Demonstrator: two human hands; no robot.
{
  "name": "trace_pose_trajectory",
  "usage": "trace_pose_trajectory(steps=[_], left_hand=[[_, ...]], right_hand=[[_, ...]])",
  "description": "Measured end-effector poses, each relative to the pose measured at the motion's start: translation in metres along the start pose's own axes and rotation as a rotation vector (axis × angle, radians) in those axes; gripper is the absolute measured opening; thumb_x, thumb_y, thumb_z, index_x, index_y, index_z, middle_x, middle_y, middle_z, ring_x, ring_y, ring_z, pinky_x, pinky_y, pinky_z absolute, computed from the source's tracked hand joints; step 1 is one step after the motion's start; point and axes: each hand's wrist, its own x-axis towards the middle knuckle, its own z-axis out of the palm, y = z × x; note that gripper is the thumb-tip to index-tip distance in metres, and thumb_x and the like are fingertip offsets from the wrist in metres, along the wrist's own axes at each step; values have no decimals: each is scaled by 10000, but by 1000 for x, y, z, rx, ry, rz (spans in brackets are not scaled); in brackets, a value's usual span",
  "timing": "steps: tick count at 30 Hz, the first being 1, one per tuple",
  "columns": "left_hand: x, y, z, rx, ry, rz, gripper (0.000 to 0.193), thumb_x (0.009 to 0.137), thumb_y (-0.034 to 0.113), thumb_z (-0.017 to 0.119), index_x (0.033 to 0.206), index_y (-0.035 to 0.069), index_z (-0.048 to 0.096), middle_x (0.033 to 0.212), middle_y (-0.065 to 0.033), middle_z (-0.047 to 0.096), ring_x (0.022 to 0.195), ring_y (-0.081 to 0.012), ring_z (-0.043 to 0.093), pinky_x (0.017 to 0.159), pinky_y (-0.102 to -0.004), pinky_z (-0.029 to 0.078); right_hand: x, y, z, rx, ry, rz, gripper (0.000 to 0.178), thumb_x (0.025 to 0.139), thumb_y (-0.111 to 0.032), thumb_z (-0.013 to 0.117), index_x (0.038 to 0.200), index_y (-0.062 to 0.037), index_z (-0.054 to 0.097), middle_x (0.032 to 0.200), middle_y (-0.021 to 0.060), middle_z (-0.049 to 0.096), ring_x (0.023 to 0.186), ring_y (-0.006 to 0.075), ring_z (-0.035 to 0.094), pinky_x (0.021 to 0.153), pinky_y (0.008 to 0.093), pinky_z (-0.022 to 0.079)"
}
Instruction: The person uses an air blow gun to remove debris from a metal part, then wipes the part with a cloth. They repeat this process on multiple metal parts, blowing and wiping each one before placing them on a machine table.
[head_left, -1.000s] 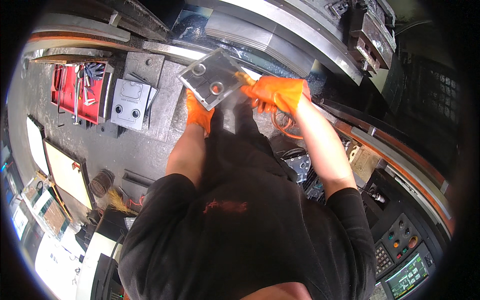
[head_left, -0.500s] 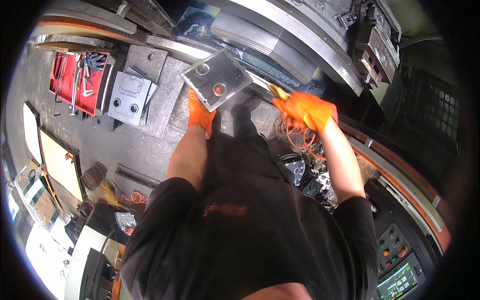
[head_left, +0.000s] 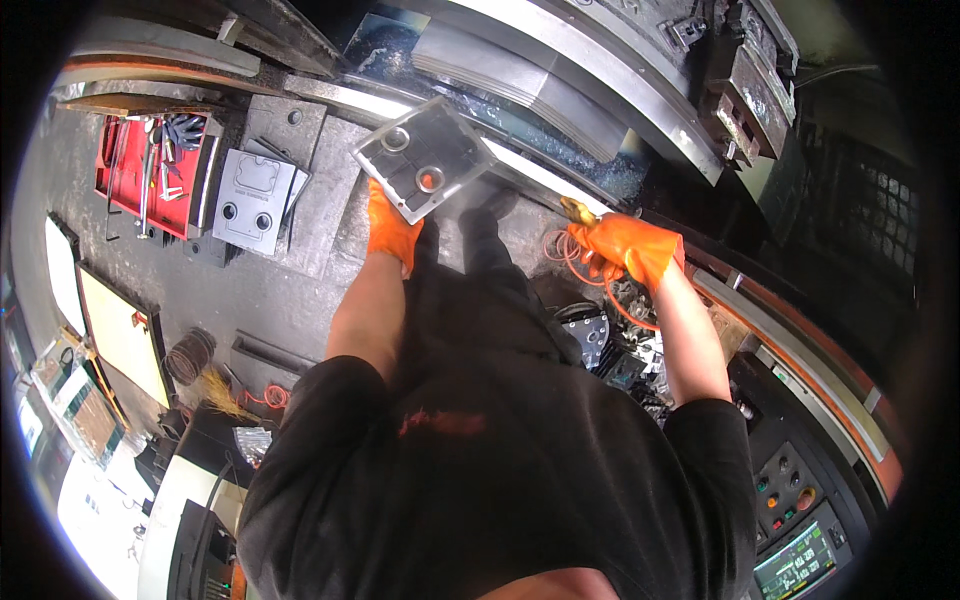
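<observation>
A square grey metal plate (head_left: 425,152) with two round holes is held up, tilted, by my left hand (head_left: 392,228), gloved in orange. The fingers are mostly behind the plate; orange glove shows through its nearer hole. My right hand (head_left: 622,247), also in an orange glove, is closed round a yellowish air blow gun (head_left: 578,211), whose nozzle points toward the plate from its right. An orange air hose (head_left: 622,310) hangs in loops below this hand. Whitish haze shows near the plate's right edge.
Left of the plate are a red tool tray (head_left: 170,205) with tools and gloves, and stacked grey plates (head_left: 250,190). A machine bed (head_left: 530,90) with a bright rail lies ahead. Metal parts and scraps (head_left: 635,365) lie at right, near a control panel (head_left: 785,495).
My right hand with the air blow gun has moved a little right, away from the plate. The plate in my left hand has shifted slightly left.
</observation>
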Motion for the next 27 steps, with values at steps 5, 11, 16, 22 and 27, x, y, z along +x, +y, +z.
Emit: trace_pose_trajectory(steps=[5, 11, 16, 22, 27], left_hand=[[5, -3, -3, 40, 72, 68, 446, 1082, 501, 461, 1331, 183, 650, 1287, -28, 723, 1126, -244, 719, 962, -455, 603], [6, -3, -32, 87, 162, 34, 459, 1070, 536, 485, 1330, 198, 656, 1302, -11, 719, 1143, -238, 712, 965, -445, 595], [-9, 4, 2, 31, 204, 7, 450, 1083, 504, 471, 1382, 189, 589, 1335, -43, 661, 1192, -255, 660, 990, -465, 575], [-6, 0, 3, -16, 131, 37, 463, 1101, 494, 433, 1408, 178, 577, 1377, -40, 643, 1222, -254, 645, 1015, -462, 563], [-3, 0, 3, -13, 129, 42, 470, 1104, 502, 416, 1405, 186, 590, 1366, -36, 663, 1203, -253, 666, 1007, -457, 573]], right_hand=[[-19, 21, 15, -2, -144, -31, 380, 1023, -453, 641, 901, -94, 663, 767, 44, 706, 574, 148, 661, 440, 276, 464], [3, 52, 40, 133, -540, -106, 514, 972, -549, 672, 874, -52, 760, 676, 62, 711, 503, 144, 634, 453, 260, 471], [6, -49, 51, -201, -340, -265, 422, 1052, -457, 582, 1012, -52, 695, 786, 92, 690, 629, 184, 647, 471, 267, 470], [8, -98, 35, -34, -36, -295, 505, 994, -561, 623, 885, -72, 689, 734, 50, 700, 520, 124, 574, 465, 268, 415], [29, -17, -2, 65, 30, -175, 479, 1014, -519, 619, 904, -58, 686, 725, 89, 700, 461, 133, 549, 434, 288, 412]])
